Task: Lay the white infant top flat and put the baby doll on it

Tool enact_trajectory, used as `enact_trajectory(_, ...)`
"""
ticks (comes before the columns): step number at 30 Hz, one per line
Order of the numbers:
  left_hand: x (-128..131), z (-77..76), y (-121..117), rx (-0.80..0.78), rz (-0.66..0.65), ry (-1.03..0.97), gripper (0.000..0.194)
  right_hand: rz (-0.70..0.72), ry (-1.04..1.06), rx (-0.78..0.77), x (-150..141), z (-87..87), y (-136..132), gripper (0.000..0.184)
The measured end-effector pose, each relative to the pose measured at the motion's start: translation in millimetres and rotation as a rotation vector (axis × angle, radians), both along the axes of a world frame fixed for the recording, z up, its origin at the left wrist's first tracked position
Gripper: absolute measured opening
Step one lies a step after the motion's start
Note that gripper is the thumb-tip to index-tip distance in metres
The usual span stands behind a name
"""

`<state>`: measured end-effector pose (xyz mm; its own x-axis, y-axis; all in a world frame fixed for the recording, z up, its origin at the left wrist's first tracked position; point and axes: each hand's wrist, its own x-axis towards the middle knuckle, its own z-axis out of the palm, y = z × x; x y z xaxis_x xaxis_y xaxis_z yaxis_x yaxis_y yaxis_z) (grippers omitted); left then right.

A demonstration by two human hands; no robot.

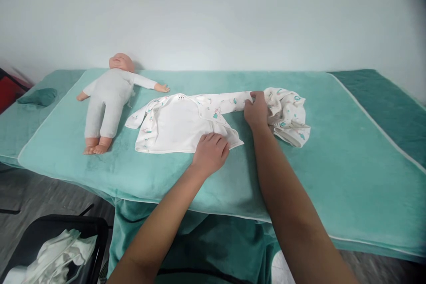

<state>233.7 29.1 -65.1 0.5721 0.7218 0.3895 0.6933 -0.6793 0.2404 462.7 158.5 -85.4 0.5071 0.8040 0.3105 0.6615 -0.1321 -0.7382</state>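
A white baby shirt (178, 126) with a small coloured print lies spread on the green cover, its front open and one sleeve stretched to the right. My right hand (256, 111) pinches the cuff of that sleeve. On the lower hem rests my left hand (212, 153), its fingers curled over the cloth and their tips hidden. Just right of my right hand sits a crumpled printed garment (288, 115) in the same pattern. A baby doll (108, 97) in a white body lies on its back to the left, one arm reaching toward the shirt.
The green plush cover (333, 177) drapes over the table's front edge. A white wall stands behind it. At lower left, a black chair (40, 226) bears bunched white cloth (63, 253). A small dark green cushion-like thing (39, 96) and something red (8, 91) are far left.
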Motion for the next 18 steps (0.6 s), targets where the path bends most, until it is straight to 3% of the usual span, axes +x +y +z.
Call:
enact_trajectory(6, 0.4, -0.5, -0.3, -0.005, 0.002, 0.001, 0.025, -0.002, -0.033, -0.035, 2.9, -6.7, 6.7, 0.037)
enact_trajectory(11, 0.2, 0.1, -0.2, 0.022, 0.004, 0.006, 0.026, 0.032, -0.193, 0.069, -5.6, 7.2, -5.7, 0.043)
enact_trajectory(14, 0.6, -0.2, -0.2, 0.029, 0.007, 0.002, 0.026, 0.222, -0.315, 0.143, -22.9, 13.9, -16.5, 0.043)
enact_trajectory(18, 1.1, -1.8, 0.4, 0.028, 0.021, -0.017, 0.027, 0.596, -0.370, 0.036, -44.6, 7.2, -20.0, 0.045)
